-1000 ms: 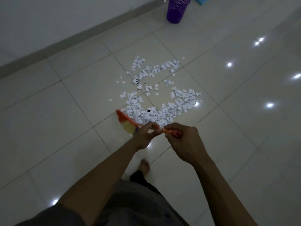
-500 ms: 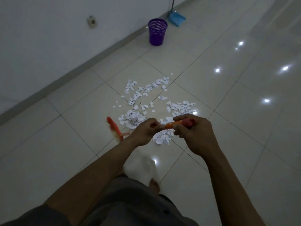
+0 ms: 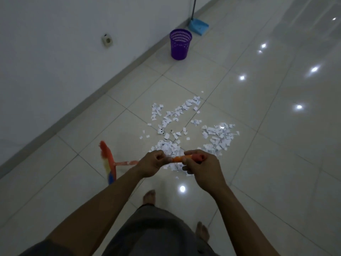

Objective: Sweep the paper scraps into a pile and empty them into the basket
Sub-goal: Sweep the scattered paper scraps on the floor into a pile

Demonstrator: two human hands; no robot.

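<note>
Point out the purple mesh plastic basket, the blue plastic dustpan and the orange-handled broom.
purple mesh plastic basket (image 3: 180,48): head view, side wall.
blue plastic dustpan (image 3: 198,26): head view, pan surface.
orange-handled broom (image 3: 110,160): head view, brush head.

Dark grey cloth (image 3: 156,233) covers the body at 6 o'clock. The left hand (image 3: 151,164), right hand (image 3: 201,169), forearms (image 3: 103,206) and both feet (image 3: 149,197) are bare.

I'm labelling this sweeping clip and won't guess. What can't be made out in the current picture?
All in the head view:
- broom head: motion-blurred; whether it touches the floor is unclear.
- broom handle: partly hidden inside the left hand and right hand.
- dustpan: its pole is cut off by the top edge.
- basket: contents too dark and far to tell.
- black-and-white object among the paper scraps: too small to identify.
</note>
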